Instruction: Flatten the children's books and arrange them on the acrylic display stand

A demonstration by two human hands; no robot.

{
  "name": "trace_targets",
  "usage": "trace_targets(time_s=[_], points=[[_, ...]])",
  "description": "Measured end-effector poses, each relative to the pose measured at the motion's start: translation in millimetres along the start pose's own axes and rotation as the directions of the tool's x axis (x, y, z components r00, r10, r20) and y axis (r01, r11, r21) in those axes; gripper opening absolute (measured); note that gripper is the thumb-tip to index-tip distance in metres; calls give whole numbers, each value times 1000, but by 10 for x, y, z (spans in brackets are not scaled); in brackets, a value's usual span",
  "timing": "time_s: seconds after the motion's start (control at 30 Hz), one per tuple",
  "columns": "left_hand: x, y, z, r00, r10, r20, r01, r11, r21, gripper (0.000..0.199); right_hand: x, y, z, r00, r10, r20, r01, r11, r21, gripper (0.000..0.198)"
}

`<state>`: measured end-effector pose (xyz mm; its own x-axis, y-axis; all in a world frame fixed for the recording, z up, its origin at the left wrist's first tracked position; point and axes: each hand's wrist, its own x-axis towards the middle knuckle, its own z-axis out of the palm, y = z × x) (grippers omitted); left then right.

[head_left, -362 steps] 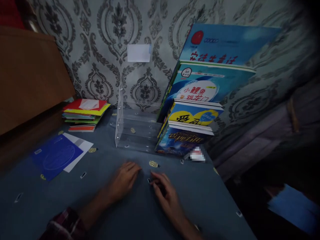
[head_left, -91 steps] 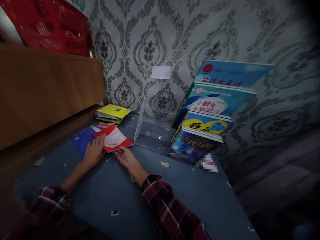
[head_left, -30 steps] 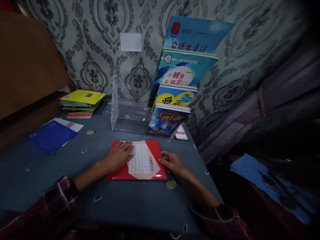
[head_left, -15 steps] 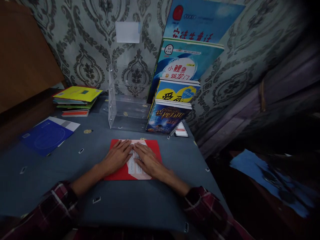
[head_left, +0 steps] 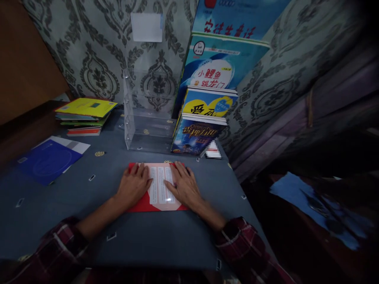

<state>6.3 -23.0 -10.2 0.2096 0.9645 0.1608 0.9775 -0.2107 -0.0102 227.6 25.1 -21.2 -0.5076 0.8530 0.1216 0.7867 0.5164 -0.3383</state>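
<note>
A red book [head_left: 161,185] with a pale printed panel lies flat on the grey-blue tablecloth in front of me. My left hand [head_left: 134,183] rests flat on the book's left part, fingers stretched out and pointing away from me. On the right part lies my right hand [head_left: 185,185], its fingers spread and its thumb reaching in over the printed text. Neither hand grips anything. Between the two hands the white text boxes show. Parts of the book's left and right edges are hidden under my hands.
Behind the book stands a clear acrylic rack [head_left: 148,144], with several upright books [head_left: 198,136] at its right side. A stack of books [head_left: 85,108] sits at the back left, and a blue book [head_left: 49,161] lies before it. Blue cloth [head_left: 296,193] lies off the table's right side.
My hands have slid apart, from the book's middle out toward its left and right edges, uncovering the printed text. The camera view has shifted slightly.
</note>
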Motion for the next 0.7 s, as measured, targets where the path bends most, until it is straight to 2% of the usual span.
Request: trace_targets(time_s=[0.13, 0.37, 0.57, 0.7], points=[[2, 43, -45, 996, -74, 52, 74, 997, 13, 47, 5, -16, 2, 1000, 3, -7, -3, 1000, -11, 65], [1, -20, -79, 999, -3, 44, -1, 997, 78, 45, 8, -19, -21, 1000, 17, 5, -17, 1000, 3, 66], [-26, -167, -103, 997, -66, 32, 66, 998, 17, 45, 0, 28, -19, 1000, 9, -5, -9, 1000, 24, 60], [-17, -196, -153, 997, -66, 50, 66, 998, 14, 42, 8, 35, -27, 1000, 8, -5, -8, 1000, 24, 59]])
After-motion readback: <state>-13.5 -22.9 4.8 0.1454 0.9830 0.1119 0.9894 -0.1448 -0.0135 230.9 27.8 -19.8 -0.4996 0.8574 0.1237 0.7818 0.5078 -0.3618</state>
